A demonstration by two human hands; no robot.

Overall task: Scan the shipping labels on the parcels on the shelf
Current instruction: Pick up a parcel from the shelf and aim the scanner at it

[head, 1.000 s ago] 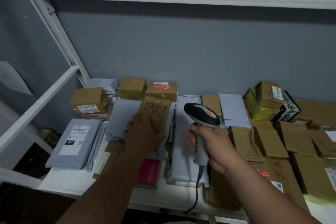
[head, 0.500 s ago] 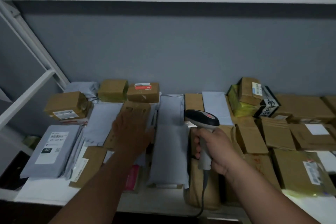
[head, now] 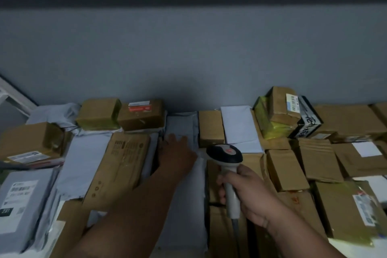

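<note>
Many parcels cover the shelf. My right hand (head: 249, 197) grips the handle of a grey-and-black barcode scanner (head: 227, 158), its head pointing away over the middle of the shelf. My left hand (head: 178, 156) lies with fingers stretched on a long grey mailer bag (head: 184, 128) in the centre. Left of that hand a flat brown cardboard parcel (head: 119, 169) lies face up on other grey bags. A grey bag with a white shipping label (head: 18, 195) lies at the far left.
Small brown boxes (head: 140, 115) line the grey back wall. Brown envelopes and boxes (head: 318, 159) fill the right side, with a yellow-wrapped stack (head: 278, 115) behind them. The scanner cable hangs down below my right hand. A white shelf beam runs overhead.
My left hand has left the flat brown parcel, now lying flat, and moved right onto the long grey bag. The view has shifted right; the scanner stays in my right hand.
</note>
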